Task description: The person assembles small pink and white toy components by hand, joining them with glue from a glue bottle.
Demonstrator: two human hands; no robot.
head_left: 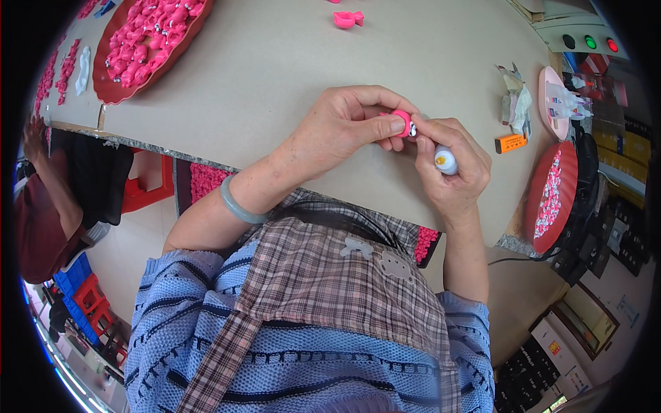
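Between the thumb and fingers of my left hand (351,124) is a small pink plastic figure (399,120), held above the table. A small white and black piece (412,129) sits at its right side, where the fingertips of my right hand (454,155) meet it. My right hand also keeps a small white bottle (446,161) in its palm, with a yellow spot at the end facing up. Whether my right fingertips pinch the small piece or only press it, I cannot tell. Farther off on the table lies another pink figure (348,19).
A red-brown bowl (103,86) heaped with pink pieces stands at far left. To the right are an orange box (511,142), crumpled wrapping (516,103), a pink tray (549,113) with bottles, and a red dish (540,230) of small pieces. Another person's arm (51,172) is at left.
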